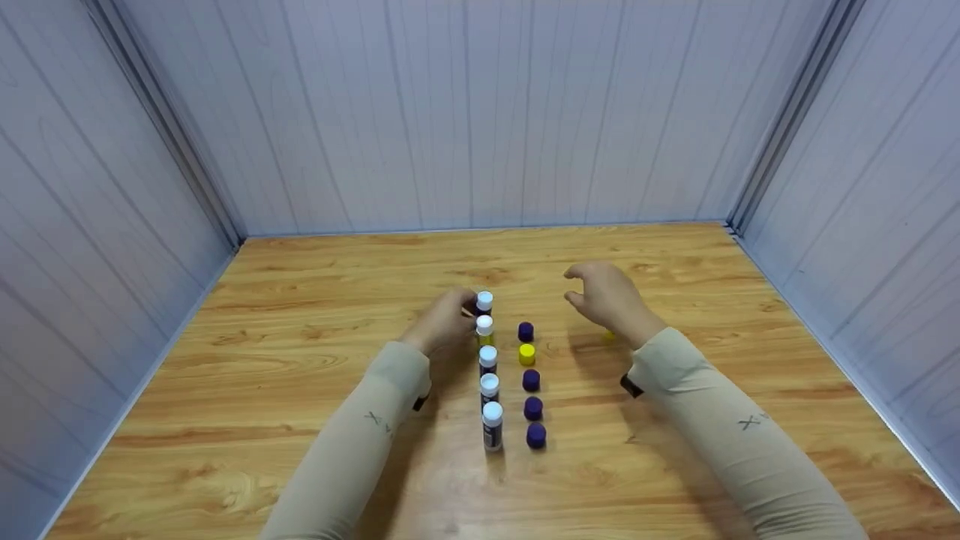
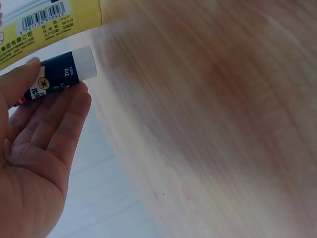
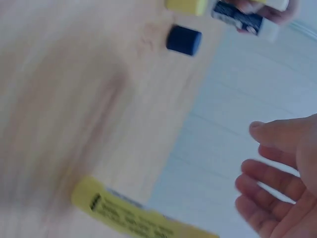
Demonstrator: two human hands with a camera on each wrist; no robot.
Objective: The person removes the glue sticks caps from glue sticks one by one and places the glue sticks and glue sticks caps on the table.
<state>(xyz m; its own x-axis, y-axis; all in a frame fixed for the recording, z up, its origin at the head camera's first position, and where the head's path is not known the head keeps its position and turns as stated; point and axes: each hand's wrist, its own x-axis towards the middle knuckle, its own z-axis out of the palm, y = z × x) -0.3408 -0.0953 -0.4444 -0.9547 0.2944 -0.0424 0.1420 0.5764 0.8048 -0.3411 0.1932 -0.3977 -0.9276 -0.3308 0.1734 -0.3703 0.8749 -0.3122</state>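
My left hand (image 1: 444,321) pinches the farthest dark blue glue stick (image 2: 60,72) between thumb and fingers; its white end (image 1: 484,300) points up. Beside it stands a yellow-labelled glue stick (image 2: 54,25), also white-topped. Several more dark blue glue sticks, such as the nearest one (image 1: 493,429), continue the row toward me. Right of that row run loose caps: a yellow cap (image 1: 527,354) among dark ones like the far cap (image 1: 526,331). My right hand (image 1: 606,294) hovers to the right, fingers spread and holding nothing. Near it is another yellow glue stick (image 3: 133,213), mostly hidden by my forearm in the head view.
The wood-grain table (image 1: 315,300) is bounded by a pale panel wall at the back (image 1: 435,120), a left wall (image 1: 82,247) and a right wall (image 1: 870,225). Bare tabletop spreads left of the row and behind both hands.
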